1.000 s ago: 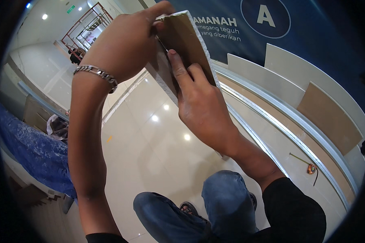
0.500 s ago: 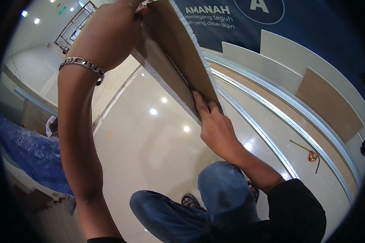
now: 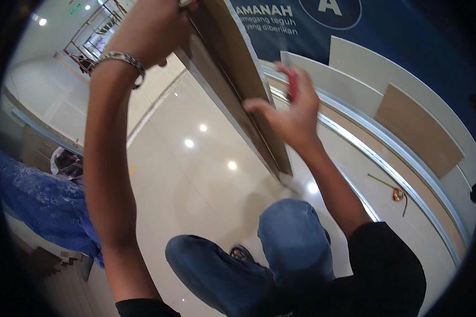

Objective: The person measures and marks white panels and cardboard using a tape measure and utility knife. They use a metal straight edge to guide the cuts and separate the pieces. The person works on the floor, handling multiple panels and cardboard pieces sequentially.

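Note:
My left hand (image 3: 152, 27), with a metal bracelet (image 3: 119, 57) on the wrist, grips the top end of a long brown plank (image 3: 232, 84) that slants down to the floor near my knees. My right hand (image 3: 293, 119) is at the plank's right edge, about halfway down, thumb touching the brown face. Its fingers are closed on a small red tool (image 3: 292, 85), which is blurred. The plank's upper end is cut off by the frame's top.
A glossy cream floor (image 3: 195, 174) lies below. Cream and brown panels (image 3: 418, 129) lean on a blue wall behind a curved metal rail. A small tape measure (image 3: 397, 195) lies on the floor at right. Blue cloth (image 3: 42, 206) covers something at left. My jeans-clad knees (image 3: 293, 238) are bent beneath.
The plank has swung closer and now reaches down to the floor. My right hand left the plank's face and moved to its right edge, with a red tool now showing in it.

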The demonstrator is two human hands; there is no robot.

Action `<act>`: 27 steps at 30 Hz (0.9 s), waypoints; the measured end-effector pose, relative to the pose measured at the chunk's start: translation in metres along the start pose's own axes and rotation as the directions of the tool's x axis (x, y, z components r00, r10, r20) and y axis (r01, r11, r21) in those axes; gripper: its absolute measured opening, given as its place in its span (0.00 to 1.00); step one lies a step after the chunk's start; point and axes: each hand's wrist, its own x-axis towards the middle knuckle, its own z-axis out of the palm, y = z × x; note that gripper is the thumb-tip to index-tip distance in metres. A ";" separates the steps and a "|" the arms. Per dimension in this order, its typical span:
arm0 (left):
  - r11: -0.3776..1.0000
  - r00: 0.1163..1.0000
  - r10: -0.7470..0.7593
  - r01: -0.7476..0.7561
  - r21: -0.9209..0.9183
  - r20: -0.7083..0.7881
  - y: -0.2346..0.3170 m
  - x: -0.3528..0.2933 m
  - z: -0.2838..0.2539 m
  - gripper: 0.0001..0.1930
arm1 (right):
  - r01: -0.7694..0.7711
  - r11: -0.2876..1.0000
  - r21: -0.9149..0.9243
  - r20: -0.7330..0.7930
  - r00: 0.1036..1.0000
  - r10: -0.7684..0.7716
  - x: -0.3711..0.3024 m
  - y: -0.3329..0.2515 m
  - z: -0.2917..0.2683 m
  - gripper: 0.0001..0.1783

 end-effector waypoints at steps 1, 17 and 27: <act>0.999 0.999 -0.033 0.033 -0.009 0.001 -0.005 0.000 0.000 0.21 | 0.052 0.998 0.027 0.023 0.998 -0.052 0.013 0.002 0.012 0.31; 0.162 0.831 -0.515 -0.149 -0.976 -0.212 -0.233 -0.148 0.123 0.30 | 0.149 0.988 0.039 -0.719 0.691 -0.076 0.126 0.127 -0.140 0.14; -0.099 0.923 -0.317 -0.263 -0.960 -0.220 -0.169 -0.146 0.155 0.37 | -0.278 0.595 0.754 -0.645 -0.142 0.751 -0.092 0.302 -0.251 0.33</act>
